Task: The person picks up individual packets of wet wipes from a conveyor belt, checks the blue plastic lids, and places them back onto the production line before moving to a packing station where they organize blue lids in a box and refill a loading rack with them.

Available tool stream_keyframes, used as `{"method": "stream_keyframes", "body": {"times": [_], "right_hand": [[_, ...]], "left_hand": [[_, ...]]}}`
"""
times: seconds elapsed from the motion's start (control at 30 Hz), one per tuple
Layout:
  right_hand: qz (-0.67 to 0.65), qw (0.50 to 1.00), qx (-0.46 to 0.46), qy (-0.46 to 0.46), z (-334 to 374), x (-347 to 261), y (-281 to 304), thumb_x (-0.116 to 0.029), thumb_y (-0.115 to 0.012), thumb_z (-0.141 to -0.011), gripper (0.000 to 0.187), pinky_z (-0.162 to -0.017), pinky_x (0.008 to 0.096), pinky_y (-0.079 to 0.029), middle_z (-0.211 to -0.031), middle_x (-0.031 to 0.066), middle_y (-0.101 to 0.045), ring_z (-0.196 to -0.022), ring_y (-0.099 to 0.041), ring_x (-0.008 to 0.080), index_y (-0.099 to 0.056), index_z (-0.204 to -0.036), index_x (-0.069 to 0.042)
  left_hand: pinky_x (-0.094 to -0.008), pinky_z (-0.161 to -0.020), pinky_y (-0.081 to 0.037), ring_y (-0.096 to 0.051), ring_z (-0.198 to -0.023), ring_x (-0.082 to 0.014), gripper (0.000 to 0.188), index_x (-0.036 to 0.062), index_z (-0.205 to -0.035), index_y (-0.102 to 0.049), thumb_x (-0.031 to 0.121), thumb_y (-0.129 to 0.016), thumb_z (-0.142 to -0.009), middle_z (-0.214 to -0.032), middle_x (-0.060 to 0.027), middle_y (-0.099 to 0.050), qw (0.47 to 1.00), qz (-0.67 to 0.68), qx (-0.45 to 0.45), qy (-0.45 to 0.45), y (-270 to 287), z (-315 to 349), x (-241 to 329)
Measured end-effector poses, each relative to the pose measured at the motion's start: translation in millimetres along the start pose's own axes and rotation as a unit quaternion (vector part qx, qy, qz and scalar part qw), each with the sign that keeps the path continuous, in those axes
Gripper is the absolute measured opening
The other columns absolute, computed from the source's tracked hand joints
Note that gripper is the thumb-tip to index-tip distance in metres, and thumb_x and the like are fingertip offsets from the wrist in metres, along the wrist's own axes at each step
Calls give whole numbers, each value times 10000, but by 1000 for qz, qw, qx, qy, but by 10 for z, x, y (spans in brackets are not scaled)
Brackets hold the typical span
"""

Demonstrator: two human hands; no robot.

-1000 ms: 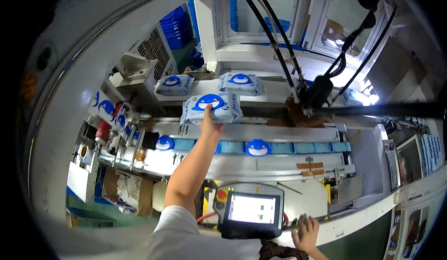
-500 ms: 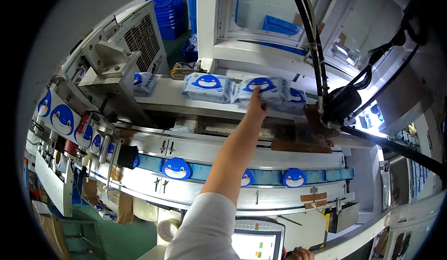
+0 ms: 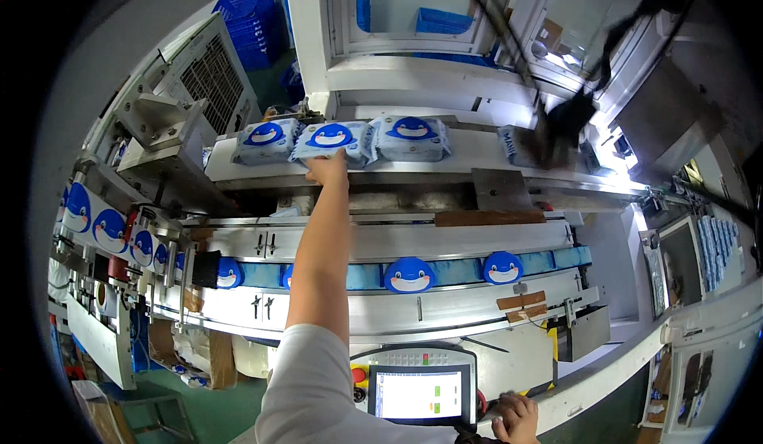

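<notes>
Across the machine reaches my left arm. My left hand (image 3: 330, 170) is at the near edge of a soft pack of wipes (image 3: 331, 136) with a blue whale label. One digit lies on top of the pack, and the other fingers are curled at its front edge, partly hidden. Close on its left sits a similar pack (image 3: 265, 138), and on its right another pack (image 3: 412, 138), all on a white conveyor (image 3: 469, 154). At the lower right, my right hand (image 3: 517, 418) rests with curled fingers beside the control panel; whatever lies under them is hidden.
Nearer to me, a lower belt (image 3: 364, 277) carries whale-face labels (image 3: 409, 275) on blue packs. A metal bracket (image 3: 163, 138) stands left; a label roll feeder (image 3: 111, 229) is below it. Black cables hang at right. A control screen (image 3: 420, 394) is nearest me.
My left hand has moved left along the conveyor, and packs there are further left. Labels on the lower belt have shifted. The whole view has turned slightly. My right hand shows more fully.
</notes>
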State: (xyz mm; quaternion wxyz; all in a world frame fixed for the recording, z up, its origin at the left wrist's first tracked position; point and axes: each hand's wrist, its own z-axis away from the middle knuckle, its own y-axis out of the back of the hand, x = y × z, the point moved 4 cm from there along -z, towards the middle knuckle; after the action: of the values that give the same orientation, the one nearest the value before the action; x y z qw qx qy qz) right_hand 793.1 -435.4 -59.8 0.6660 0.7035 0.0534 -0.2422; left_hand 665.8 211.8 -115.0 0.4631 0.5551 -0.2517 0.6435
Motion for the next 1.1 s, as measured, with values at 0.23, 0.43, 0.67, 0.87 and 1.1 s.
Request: {"method": "stream_keyframes", "body": {"times": [0.23,0.43,0.67,0.87,1.1], "right_hand": [[8,998,47,30,29,3,26,-276,-597,-705,266,-844,427,-369,-1078,82,-571,-1017,-497,300,-626,-886,-83],[26,996,64,56,92,-2,65,-277,-607,-714,285,-863,442,-364,-1104,100,-545,-1044,-481,298,-621,-917,-78],[-60,986,114,109,198,106,108,-321,-622,-732,358,-881,435,-347,-1128,107,-531,-1065,-459,305,-609,-1006,-91],[-144,961,144,185,277,227,142,-308,-607,-757,358,-899,427,-347,-1144,124,-523,-1075,-453,329,-602,-1035,-83],[-256,929,128,235,432,464,45,-173,-620,-747,292,-938,423,-342,-1146,173,-515,-1084,-447,348,-592,-1012,-55]], "left_hand": [[-264,-467,-455,-523,-569,-134,249,59,-910,-507,31,-677,-730,-728,-33,-529,953,102,-283,17,91,521,-178],[-295,-705,-488,-555,-825,-158,138,76,-955,-526,84,-578,-827,-906,-46,-558,902,259,-346,27,996,2088,111],[-287,-802,-477,-542,-957,-156,237,16,-1054,-520,44,-586,-829,-1069,-79,-537,891,125,-373,-227,2697,3948,-299],[-220,-640,-447,-534,-814,-114,131,60,-921,-520,-5,-572,-819,-1041,-63,-516,936,25,-189,-297,4205,5063,-1257],[-260,-551,-440,-525,-658,-140,229,23,-967,-526,172,-623,-822,-785,-26,-545,964,73,162,196,6346,6483,-4370]]}}
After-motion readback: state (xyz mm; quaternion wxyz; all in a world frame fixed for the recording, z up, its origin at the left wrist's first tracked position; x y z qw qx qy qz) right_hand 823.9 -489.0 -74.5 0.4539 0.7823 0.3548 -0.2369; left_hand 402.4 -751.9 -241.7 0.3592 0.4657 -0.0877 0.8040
